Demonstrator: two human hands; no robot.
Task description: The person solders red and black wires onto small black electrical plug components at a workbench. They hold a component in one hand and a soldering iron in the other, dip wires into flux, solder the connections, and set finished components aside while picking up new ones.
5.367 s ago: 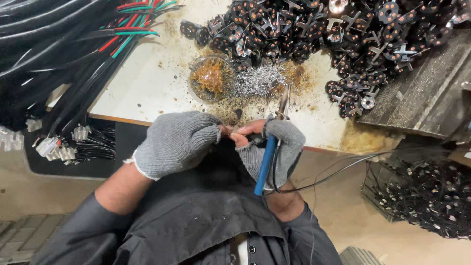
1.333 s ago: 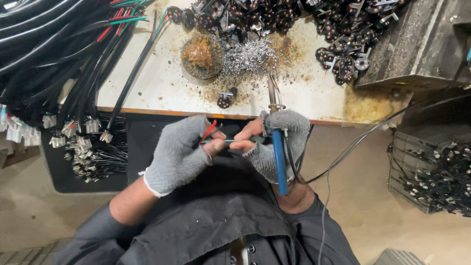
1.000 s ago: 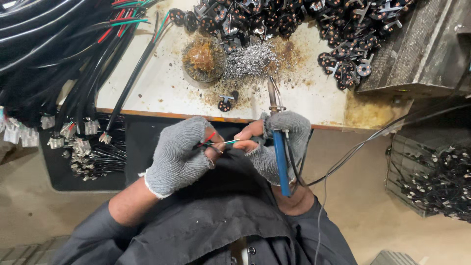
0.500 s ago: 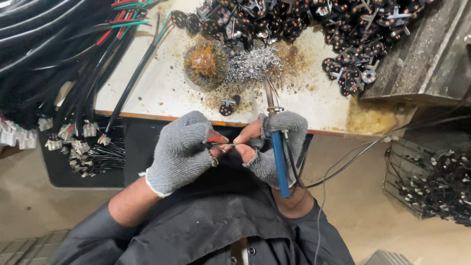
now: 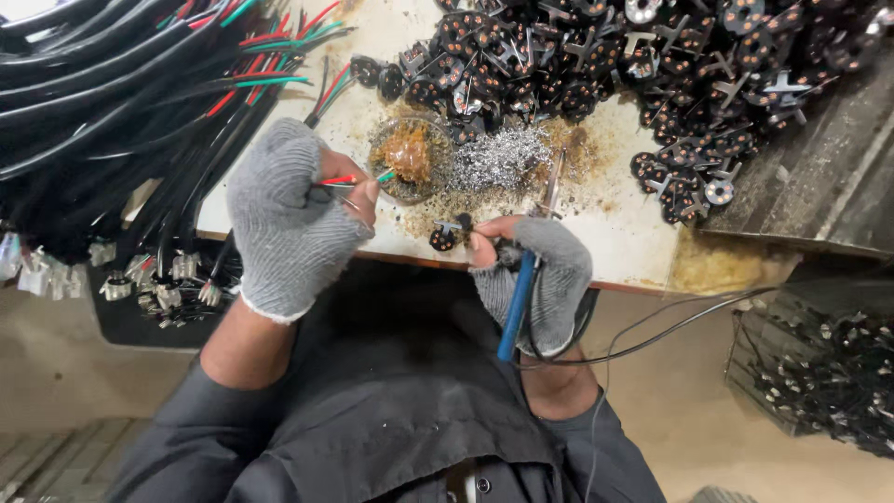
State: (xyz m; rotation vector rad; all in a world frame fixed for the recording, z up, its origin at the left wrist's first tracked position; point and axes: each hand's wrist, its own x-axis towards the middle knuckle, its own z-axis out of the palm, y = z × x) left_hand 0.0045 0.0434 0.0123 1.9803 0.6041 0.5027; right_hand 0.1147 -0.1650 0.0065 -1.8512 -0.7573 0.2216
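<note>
I see L hand (image 5: 284,219) in gray knit glove pinching thin red/green wires (image 5: 352,180) over the round dish (image 5: 407,158) of brown flux, R hand (image 5: 540,279) gripping blue-handled soldering iron (image 5: 518,303) w/ small black plug (image 5: 445,237) at fingertips, on stained white bench (image 5: 596,237) edge.

Left hand (image 5: 289,219) with wires (image 5: 349,179) now apart, over flux dish (image 5: 407,158).

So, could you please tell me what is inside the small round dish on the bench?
The dish holds a brown, crusty paste. Wire tips from the left hand reach its rim. Its bottom is covered.
</note>
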